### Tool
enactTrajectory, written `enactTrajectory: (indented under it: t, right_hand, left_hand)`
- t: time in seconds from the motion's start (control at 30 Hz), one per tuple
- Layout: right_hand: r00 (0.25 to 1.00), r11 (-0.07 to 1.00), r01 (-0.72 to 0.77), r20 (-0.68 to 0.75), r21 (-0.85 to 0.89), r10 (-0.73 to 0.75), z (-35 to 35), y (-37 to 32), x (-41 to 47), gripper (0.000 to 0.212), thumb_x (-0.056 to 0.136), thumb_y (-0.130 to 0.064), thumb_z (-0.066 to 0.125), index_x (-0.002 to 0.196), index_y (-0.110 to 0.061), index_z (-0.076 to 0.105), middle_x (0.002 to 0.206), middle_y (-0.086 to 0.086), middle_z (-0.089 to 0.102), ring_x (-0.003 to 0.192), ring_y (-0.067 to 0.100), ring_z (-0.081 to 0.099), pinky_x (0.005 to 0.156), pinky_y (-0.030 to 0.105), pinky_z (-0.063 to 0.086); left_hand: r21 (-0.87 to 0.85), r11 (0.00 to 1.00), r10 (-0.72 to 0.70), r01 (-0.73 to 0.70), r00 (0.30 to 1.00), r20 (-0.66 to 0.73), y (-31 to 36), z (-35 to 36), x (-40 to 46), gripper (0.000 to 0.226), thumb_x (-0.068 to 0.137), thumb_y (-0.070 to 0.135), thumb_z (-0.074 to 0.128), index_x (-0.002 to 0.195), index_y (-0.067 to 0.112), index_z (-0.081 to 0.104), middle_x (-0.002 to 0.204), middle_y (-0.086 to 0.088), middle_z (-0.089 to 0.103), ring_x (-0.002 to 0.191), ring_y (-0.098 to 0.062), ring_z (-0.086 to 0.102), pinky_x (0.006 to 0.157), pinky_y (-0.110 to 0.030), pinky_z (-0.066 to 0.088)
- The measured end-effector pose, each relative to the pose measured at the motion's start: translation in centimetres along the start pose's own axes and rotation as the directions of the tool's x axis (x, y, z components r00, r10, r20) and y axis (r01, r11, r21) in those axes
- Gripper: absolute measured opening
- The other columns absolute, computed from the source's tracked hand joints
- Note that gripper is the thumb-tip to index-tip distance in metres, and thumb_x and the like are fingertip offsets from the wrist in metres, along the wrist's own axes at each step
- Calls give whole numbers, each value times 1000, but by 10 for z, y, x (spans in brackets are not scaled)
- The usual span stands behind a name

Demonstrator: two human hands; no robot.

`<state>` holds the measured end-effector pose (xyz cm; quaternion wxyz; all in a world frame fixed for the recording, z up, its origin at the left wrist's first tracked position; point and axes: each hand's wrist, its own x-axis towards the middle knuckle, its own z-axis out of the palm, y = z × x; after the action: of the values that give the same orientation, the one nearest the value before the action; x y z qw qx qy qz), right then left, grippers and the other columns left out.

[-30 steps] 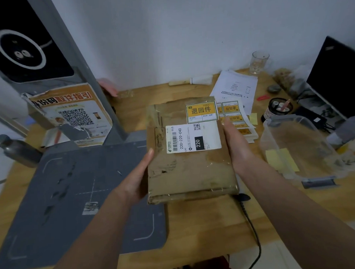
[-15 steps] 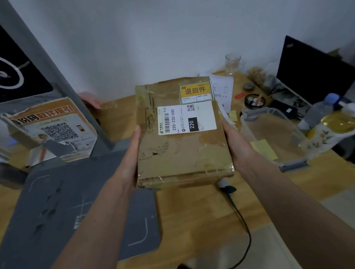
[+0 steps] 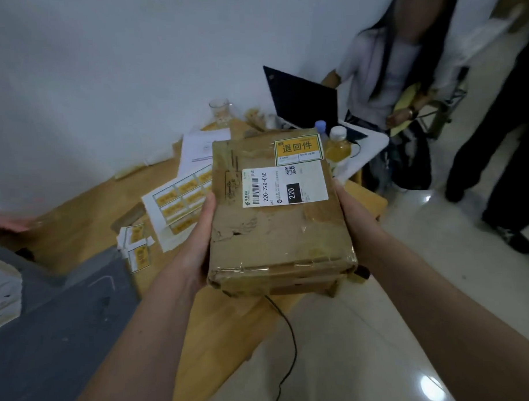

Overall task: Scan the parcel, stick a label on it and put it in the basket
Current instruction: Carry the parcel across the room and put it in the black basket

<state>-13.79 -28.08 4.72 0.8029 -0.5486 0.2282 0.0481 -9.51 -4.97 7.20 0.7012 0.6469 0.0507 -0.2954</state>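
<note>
Labelled cardboard parcel [image 3: 278,211] clamped flat between left hand [image 3: 198,232] and right hand [image 3: 352,218], apparently basket-bound; next, finding that unseen basket and lowering level.

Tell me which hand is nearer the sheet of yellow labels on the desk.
Left. The left hand grips the parcel's left edge, right beside the label sheet. The right hand holds the opposite edge, with the whole parcel between it and the sheet.
</note>
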Motion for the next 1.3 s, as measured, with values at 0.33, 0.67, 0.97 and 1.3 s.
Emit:
enactTrajectory:
  t: [0.33, 0.67, 0.97, 1.3]
  right_hand:
    - [965, 959, 70, -261, 276, 5, -133, -11, -82, 59, 90, -62, 37, 106, -20, 74, 104, 11, 74, 70, 29, 60, 57, 34, 51]
    - [819, 913, 253, -573, 320, -26, -250, -26, -171, 60, 91, -64, 34, 111, -21, 71, 108, 8, 74, 108, 30, 67, 98, 51, 49]
    - [672, 850, 419, -738, 318, -56, -322, -25, -262, 55, 95, -57, 34, 117, -19, 67, 109, 9, 74, 101, 27, 70, 85, 42, 56]
    - [585, 787, 533, -808, 312, -76, -360, -22, -290, 58, 98, -56, 25, 112, -19, 68, 112, 12, 72, 111, 32, 64, 99, 49, 47]
  left_hand:
    - [228, 973, -50, -23, 949, 311, -24, 129, 10, 59, 63, 72, 50, 100, 32, 71, 108, 0, 74, 102, -17, 69, 94, -37, 49]
    - [229, 973, -155, 14, 776, 611, -45, 287, 1, 57, 89, 64, 31, 95, 27, 74, 102, -4, 75, 94, -18, 72, 79, -35, 58]
    - [289, 956, -272, 47, 511, 815, -75, 406, 0, 67, 86, 68, 36, 130, 22, 57, 131, -10, 61, 121, -28, 58, 105, -48, 42]
    - [418, 908, -387, 24, 431, 815, -86, 482, 12, 62, 83, 71, 40, 109, 25, 72, 117, -10, 70, 110, -27, 65, 104, -46, 42]
